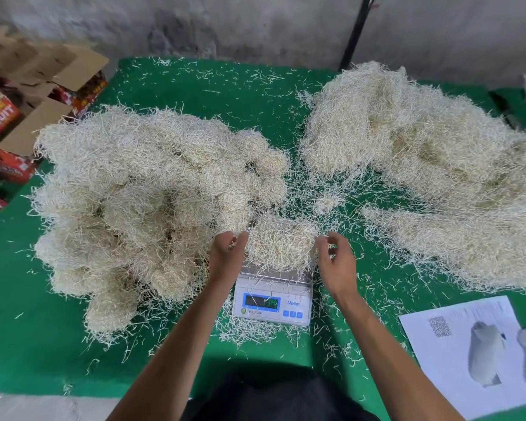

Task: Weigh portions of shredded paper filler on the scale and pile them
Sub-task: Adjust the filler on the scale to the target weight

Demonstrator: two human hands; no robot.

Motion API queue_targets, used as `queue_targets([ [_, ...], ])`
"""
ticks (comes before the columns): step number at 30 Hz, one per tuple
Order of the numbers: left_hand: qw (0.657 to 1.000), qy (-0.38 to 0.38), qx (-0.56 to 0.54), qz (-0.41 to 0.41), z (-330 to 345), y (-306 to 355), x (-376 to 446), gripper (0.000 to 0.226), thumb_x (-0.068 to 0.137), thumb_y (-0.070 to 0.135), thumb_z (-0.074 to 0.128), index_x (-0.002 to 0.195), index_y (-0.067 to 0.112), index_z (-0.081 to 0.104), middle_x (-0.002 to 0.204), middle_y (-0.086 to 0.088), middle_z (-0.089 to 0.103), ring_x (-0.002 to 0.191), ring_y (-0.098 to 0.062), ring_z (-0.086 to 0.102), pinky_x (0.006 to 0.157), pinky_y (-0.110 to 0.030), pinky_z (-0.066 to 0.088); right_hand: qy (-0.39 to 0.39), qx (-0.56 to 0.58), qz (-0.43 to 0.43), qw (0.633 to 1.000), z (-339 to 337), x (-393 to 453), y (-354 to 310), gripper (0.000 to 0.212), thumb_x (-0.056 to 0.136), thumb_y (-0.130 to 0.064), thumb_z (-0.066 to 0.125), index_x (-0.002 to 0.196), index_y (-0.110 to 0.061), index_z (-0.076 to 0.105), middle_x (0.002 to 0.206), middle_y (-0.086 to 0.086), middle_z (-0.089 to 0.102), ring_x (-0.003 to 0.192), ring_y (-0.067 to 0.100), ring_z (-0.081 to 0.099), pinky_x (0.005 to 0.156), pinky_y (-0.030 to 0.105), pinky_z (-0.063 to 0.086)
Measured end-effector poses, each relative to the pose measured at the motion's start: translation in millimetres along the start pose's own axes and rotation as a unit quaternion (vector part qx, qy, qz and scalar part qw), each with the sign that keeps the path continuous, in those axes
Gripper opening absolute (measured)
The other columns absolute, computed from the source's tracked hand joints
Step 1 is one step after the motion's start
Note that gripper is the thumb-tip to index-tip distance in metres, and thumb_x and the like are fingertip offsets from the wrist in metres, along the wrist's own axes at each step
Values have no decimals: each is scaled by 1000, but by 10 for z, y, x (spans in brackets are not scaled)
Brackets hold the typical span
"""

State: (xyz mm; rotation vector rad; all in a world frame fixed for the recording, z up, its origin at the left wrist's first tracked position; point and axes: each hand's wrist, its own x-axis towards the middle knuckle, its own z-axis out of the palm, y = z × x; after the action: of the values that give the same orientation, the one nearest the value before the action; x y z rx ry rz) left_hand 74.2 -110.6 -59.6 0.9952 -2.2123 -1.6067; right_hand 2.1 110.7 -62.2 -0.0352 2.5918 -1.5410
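Note:
A small white digital scale (272, 302) with a lit display stands on the green table at front centre. On its platform rests a rounded portion of pale shredded paper (281, 243). My left hand (228, 252) is at the portion's left edge, thumb and curled fingers pinching a few strands. My right hand (336, 256) hovers just right of the portion with loosely curled fingers that hold nothing. A heap of rounded weighed portions (152, 202) fills the left of the table. A larger loose mass of shredded paper (422, 177) covers the right.
Loose strands litter the green table (43, 344) around the scale. A printed sheet with a QR code (474, 350) lies at front right. Open cardboard fruit boxes (28, 101) stand off the table's left. A black pole (357, 31) rises behind, against a grey wall.

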Motion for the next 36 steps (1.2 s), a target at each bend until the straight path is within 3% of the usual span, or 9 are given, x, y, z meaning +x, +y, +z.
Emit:
queue_targets([
  [5,995,-71,5,-69,127,39,86,49,89,36,74,128,9,60,109,-3,63,91,-19,66,75,-34,57,-96,-4,25,995,117,68,-140,84,94,-75,47,148,-11,40,86,-3,68,61,2,68,49,19,55],
  [7,990,-108,-12,-90,204,83,108,50,90,25,73,136,12,56,120,-5,63,92,-12,64,68,-22,52,-178,-2,42,983,194,36,-272,101,89,-85,45,159,-14,25,116,10,70,89,9,73,78,37,64],
  [11,975,-179,-66,-111,324,223,115,49,92,24,71,137,12,54,109,2,66,91,-8,61,68,-22,48,-242,143,110,953,285,6,-424,133,72,-91,63,165,-23,-3,171,8,19,153,29,30,120,49,30],
  [13,969,-204,-100,-94,322,294,146,53,87,25,77,135,13,56,100,4,69,89,-15,65,78,-28,51,-234,222,160,933,236,101,-453,141,66,-79,79,165,-21,-2,170,14,19,154,34,26,123,57,27],
  [16,970,-230,-68,-33,178,432,255,47,76,39,86,116,26,67,80,1,73,60,-17,66,57,-27,54,-215,289,188,914,81,287,-463,147,55,-65,94,164,-12,12,166,21,27,149,37,36,121,62,31],
  [19,964,-250,-88,-37,128,591,393,32,72,35,87,99,19,79,97,-10,76,83,-15,75,70,-28,60,-156,299,176,925,-86,435,-486,142,59,-56,93,164,-18,5,167,19,24,131,33,51,116,54,35],
  [21,962,-249,-96,-52,157,706,416,22,73,29,88,91,18,81,103,-13,76,86,-17,76,71,-27,60,-132,304,179,926,-147,534,-485,131,70,-51,89,164,-22,4,168,14,18,147,35,34,117,62,28],
  [31,989,-122,-11,81,511,1144,232,25,83,7,79,107,1,76,85,-12,76,62,-15,71,58,-29,60,-13,373,186,909,-247,688,-464,106,87,-36,81,164,-15,11,166,13,24,149,30,30,121,51,24],
  [36,994,8,-82,71,435,1222,426,8,84,11,78,77,12,75,66,-13,72,60,-28,72,59,-37,59,79,430,202,876,-589,929,-332,103,93,-29,76,164,-14,3,164,21,28,150,36,33,124,57,22],
])
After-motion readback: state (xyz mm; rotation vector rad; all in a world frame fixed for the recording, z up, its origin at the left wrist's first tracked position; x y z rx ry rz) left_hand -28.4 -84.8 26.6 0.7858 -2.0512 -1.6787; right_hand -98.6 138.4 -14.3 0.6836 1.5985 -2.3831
